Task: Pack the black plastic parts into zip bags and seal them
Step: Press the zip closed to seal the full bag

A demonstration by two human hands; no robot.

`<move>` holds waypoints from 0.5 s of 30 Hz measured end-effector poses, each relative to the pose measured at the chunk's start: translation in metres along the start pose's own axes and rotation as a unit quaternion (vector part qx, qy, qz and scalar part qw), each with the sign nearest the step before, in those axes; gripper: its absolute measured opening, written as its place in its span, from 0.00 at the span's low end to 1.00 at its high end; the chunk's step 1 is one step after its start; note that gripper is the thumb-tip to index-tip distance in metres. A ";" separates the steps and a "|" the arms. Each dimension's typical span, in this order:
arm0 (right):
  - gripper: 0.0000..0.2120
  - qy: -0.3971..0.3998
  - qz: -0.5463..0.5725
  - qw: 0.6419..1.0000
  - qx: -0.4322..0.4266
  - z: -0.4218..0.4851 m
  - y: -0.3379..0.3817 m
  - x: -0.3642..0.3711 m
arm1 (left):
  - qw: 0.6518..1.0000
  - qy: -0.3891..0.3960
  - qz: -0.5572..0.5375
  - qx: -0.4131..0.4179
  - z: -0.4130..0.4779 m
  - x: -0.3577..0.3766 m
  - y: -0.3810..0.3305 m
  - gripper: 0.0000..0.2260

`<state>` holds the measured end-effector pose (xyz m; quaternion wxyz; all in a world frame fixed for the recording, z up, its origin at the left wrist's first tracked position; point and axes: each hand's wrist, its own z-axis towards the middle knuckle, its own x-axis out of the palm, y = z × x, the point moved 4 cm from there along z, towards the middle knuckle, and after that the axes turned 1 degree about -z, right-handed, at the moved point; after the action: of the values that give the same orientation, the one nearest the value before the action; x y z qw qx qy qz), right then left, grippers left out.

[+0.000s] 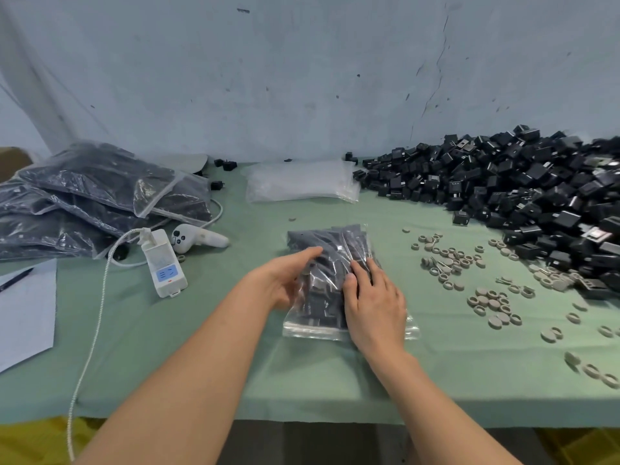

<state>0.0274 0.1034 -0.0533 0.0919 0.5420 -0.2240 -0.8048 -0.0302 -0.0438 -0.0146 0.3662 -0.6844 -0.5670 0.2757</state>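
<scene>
Both hands are on one filled zip bag [332,239], which lies on the green-covered counter [201,347] straight ahead of the person, its zip strip at the near end. The right hand [372,300] lies flat on top of it, fingers spread and straight, so its grip is wide and only presses. The left hand [285,280] sits against the bag's left side with its fingers laid nearly straight over the top; that grip looks loose and wide too, though I cannot tell where the thumb goes. Black parts show through the clear plastic. To the right, a big heap of loose black plastic parts [523,189] spreads back to the wall, and small grey rings and discs [486,297] are scattered near it. At the far side of the counter rests a stack of empty zip bags [302,182]. On the left, several filled bags [90,196] lie piled on each other, with a white power strip [164,263], a white controller [198,239], and a sheet of paper [23,310] beside them.
</scene>
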 end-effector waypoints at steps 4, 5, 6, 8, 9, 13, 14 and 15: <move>0.24 -0.006 -0.006 1.000 -0.005 -0.001 0.000 0.000 | 0.998 0.006 0.043 0.038 0.008 0.010 0.001 0.13; 0.23 -0.010 -0.002 1.000 -0.005 -0.001 0.000 -0.001 | 0.998 0.004 0.037 0.046 0.009 0.011 0.001 0.13; 0.23 -0.014 0.002 1.000 -0.005 -0.001 0.000 -0.001 | 0.998 0.007 0.023 0.052 0.010 0.011 0.001 0.13; 0.24 -0.022 0.007 1.000 -0.008 -0.001 0.001 -0.001 | 0.998 0.030 -0.018 0.055 0.010 0.010 0.002 0.12; 0.25 -0.025 0.010 1.000 -0.008 -0.002 0.001 -0.002 | 0.997 0.044 -0.032 0.053 0.010 0.010 0.001 0.11; 0.34 -0.044 0.060 0.997 0.001 -0.005 0.003 -0.009 | 0.996 0.074 -0.029 0.041 0.006 0.010 0.002 0.12; 0.34 -0.047 0.066 0.997 0.004 -0.006 0.003 -0.009 | 0.996 0.076 -0.027 0.039 0.006 0.010 0.002 0.12; 0.33 -0.048 0.064 0.997 0.005 -0.006 0.003 -0.010 | 0.996 0.078 -0.027 0.038 0.005 0.011 0.004 0.12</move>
<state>0.0364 0.1025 -0.0457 0.1303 0.4878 -0.2663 -0.8211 -0.0299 -0.0323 -0.0202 0.4421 -0.6736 -0.5446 0.2328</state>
